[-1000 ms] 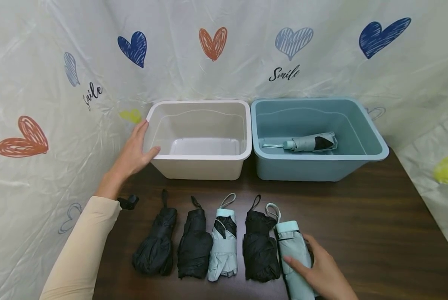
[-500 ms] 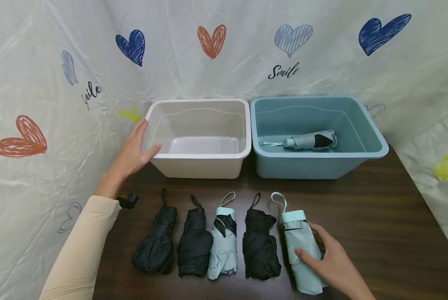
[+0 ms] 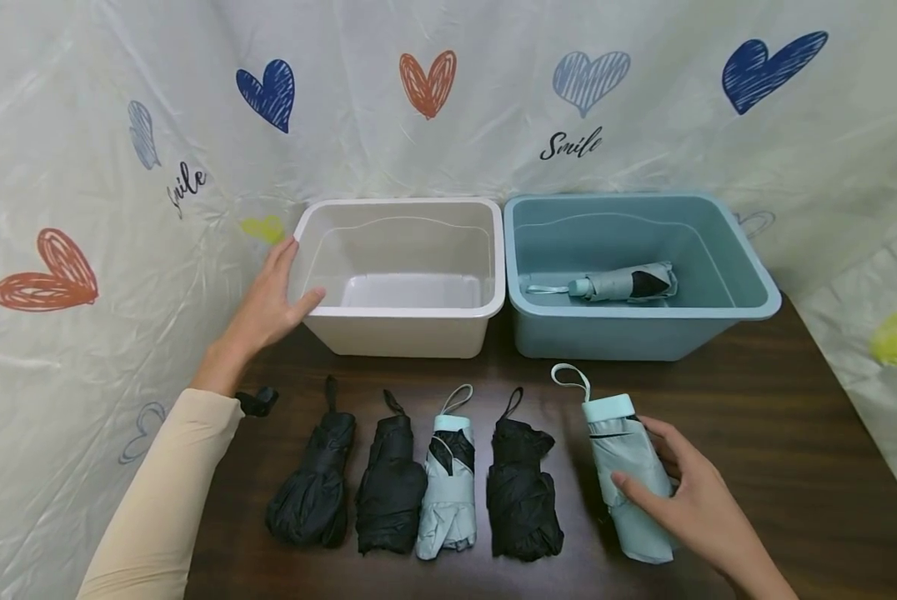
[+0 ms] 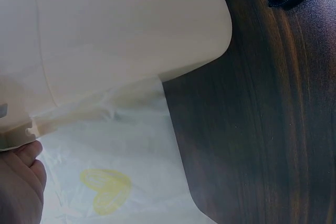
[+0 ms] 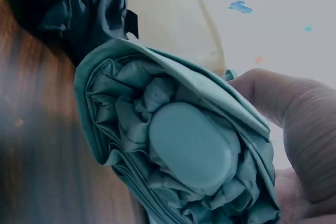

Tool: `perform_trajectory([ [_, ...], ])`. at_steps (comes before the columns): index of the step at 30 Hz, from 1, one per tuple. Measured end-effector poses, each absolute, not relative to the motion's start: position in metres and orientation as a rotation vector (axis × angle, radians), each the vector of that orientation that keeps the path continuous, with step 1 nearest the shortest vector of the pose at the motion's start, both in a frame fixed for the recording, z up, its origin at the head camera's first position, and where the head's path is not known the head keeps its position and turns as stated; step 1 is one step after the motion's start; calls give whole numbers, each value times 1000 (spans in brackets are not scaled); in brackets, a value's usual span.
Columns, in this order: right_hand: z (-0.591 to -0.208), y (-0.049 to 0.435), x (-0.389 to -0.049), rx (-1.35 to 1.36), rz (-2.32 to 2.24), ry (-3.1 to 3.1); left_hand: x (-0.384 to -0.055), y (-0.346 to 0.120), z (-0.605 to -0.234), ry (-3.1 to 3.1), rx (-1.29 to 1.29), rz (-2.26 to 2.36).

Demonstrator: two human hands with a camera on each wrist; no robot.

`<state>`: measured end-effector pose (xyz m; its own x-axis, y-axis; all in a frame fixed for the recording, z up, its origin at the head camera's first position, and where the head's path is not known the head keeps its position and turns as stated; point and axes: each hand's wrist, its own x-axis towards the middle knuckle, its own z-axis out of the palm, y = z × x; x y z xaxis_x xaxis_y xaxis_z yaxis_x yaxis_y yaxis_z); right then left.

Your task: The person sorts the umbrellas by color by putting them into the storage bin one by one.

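My right hand (image 3: 699, 492) grips a folded pale mint umbrella (image 3: 628, 479) around its middle, thumb on the near left side and fingers behind. Its cap and wrist loop point away from me toward the bins; the right wrist view shows its other end, with an oval handle tip (image 5: 191, 145) amid gathered cloth. My left hand (image 3: 264, 304) holds the front left corner of a beige bin (image 3: 403, 337), thumb over the rim and fingers along the outside. In the left wrist view, fingertips (image 4: 30, 150) meet the rim's underside.
Left of the held umbrella lie folded umbrellas in a row: black (image 3: 315, 483), black (image 3: 391, 492), mint (image 3: 448, 492) and black (image 3: 523, 492). A blue bin (image 3: 598, 337) beside the beige one contains a mint umbrella (image 3: 621, 284). A heart-printed sheet (image 3: 493, 150) hangs behind.
My right hand has moved the mint umbrella right and farther from me, apart from the black umbrella it was beside. My left hand has stayed at the beige bin's corner.
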<state>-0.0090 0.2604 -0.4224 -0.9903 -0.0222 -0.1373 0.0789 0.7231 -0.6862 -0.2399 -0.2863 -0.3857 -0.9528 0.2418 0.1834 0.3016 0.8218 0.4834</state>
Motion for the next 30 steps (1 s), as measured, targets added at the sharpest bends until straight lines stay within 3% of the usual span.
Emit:
perform_trajectory([
  [30, -386, 291, -39, -232, -1224, 3055, -236, -285, -384, -2860, -452, -801],
])
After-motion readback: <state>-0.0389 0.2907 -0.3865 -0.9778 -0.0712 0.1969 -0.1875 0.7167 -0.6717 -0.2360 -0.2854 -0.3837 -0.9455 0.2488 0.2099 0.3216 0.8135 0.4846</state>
